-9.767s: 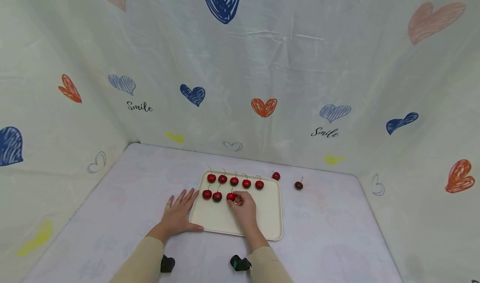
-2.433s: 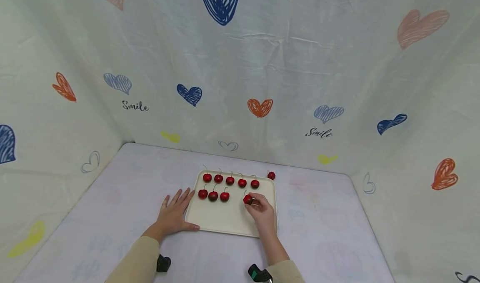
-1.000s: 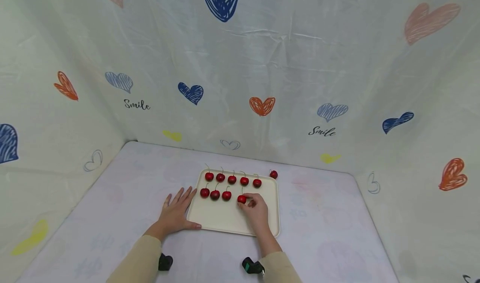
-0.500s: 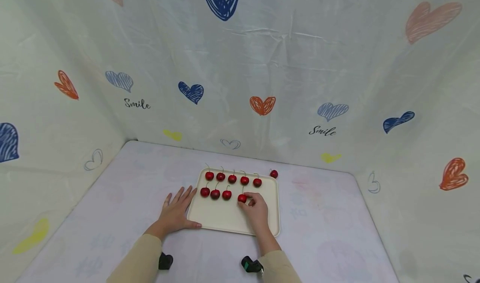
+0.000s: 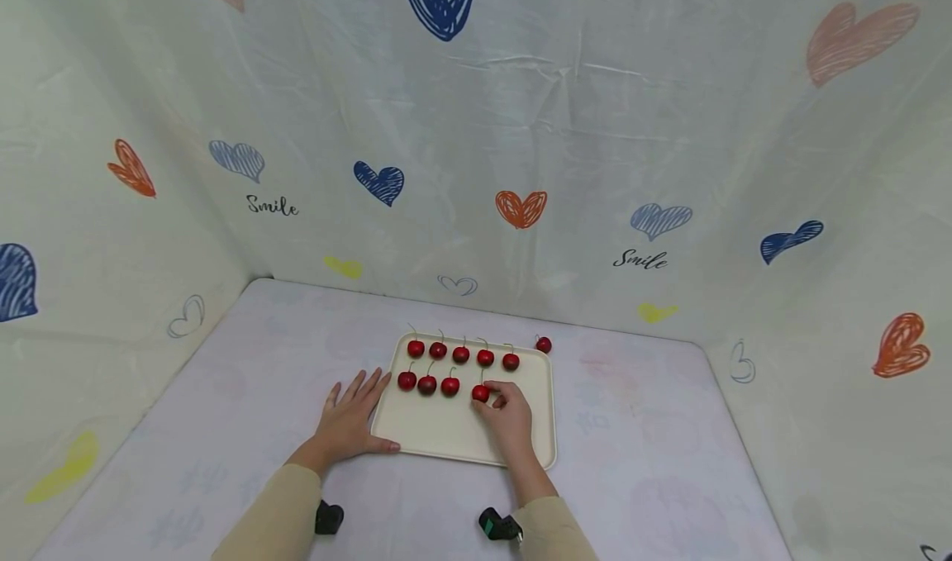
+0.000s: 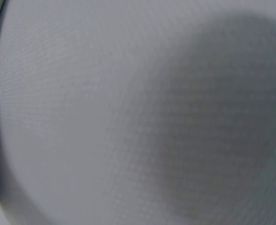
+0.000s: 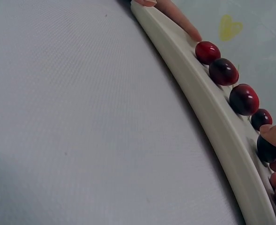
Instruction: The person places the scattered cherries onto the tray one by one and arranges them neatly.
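Note:
A cream tray (image 5: 439, 433) lies on the white-covered table. Along its far side runs a row of several red cherries, stems up, such as the middle cherry (image 5: 461, 355). In front, three cherries stand in a second row, the middle one being a darker cherry (image 5: 427, 385). To their right, my right hand (image 5: 511, 419) pinches a cherry (image 5: 480, 393) between thumb and fingers at the tray surface; the right wrist view shows the thumb (image 7: 274, 136) against this cherry (image 7: 267, 149). My left hand (image 5: 348, 429) is spread flat, fingertips and thumb touching the tray's left edge.
One cherry (image 5: 544, 344) lies on the table just behind the tray's far right corner. A curtain (image 5: 565, 131) printed with hearts hangs behind and beside the table (image 5: 654, 429). The left wrist view holds only blurred cloth (image 6: 81, 117).
My right hand let go of the third front-row cherry. The dark cherry from the table's right is now in that hand, fourth in the row. The left hand has stayed at the tray's edge.

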Motion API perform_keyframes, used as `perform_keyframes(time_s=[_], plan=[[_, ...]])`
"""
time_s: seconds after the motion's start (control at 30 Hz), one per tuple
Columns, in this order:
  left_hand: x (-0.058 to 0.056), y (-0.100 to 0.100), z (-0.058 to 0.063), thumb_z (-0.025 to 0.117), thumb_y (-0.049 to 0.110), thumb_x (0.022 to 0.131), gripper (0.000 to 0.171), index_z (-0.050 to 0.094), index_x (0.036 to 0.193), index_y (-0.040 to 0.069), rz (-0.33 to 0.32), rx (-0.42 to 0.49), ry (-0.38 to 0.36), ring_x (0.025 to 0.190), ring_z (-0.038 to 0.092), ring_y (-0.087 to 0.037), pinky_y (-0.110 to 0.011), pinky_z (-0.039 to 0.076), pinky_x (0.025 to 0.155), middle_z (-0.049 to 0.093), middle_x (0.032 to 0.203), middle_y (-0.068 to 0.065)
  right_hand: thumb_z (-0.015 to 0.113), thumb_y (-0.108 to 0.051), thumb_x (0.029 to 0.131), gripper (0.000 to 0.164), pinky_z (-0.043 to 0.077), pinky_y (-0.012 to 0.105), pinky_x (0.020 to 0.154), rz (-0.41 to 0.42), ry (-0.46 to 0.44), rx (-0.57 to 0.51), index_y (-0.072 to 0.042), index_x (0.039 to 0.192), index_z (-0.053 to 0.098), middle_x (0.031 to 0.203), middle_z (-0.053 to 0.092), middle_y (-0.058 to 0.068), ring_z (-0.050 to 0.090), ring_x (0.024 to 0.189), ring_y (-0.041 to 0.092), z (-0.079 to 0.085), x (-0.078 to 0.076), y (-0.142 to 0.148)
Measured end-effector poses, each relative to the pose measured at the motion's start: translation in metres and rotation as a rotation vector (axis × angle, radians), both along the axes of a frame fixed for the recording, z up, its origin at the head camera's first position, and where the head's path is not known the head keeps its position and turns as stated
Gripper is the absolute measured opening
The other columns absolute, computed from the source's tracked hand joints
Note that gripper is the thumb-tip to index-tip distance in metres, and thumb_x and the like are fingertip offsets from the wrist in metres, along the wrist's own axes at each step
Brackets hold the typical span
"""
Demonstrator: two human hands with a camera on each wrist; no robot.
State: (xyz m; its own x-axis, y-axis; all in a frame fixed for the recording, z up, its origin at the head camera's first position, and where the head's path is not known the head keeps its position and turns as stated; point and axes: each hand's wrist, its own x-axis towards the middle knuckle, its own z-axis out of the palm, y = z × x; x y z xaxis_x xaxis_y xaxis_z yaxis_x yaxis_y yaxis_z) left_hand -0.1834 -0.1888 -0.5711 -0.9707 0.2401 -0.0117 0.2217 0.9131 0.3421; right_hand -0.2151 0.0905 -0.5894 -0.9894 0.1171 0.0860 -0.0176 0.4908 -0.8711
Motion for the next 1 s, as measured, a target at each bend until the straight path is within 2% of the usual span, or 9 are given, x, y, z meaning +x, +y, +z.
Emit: perform_keyframes(time_s=[1.0], plan=[[-0.0009,0.0,-0.0023,0.08,0.069,0.059,0.123,0.031,0.152,0.003,0.005,0.015,-0.013,0.144,0.016,-0.043,-0.068,0.005,0.109,0.026,0.157,-0.02,0.084,-0.015,0.076,0.032,0.041,0.024,0.061,0.011,0.03,0.011,-0.011,0.105,0.073,0.083,0.056,-0.004,0.048,0.071,0.012,0.0022,0.0029,0.0003]])
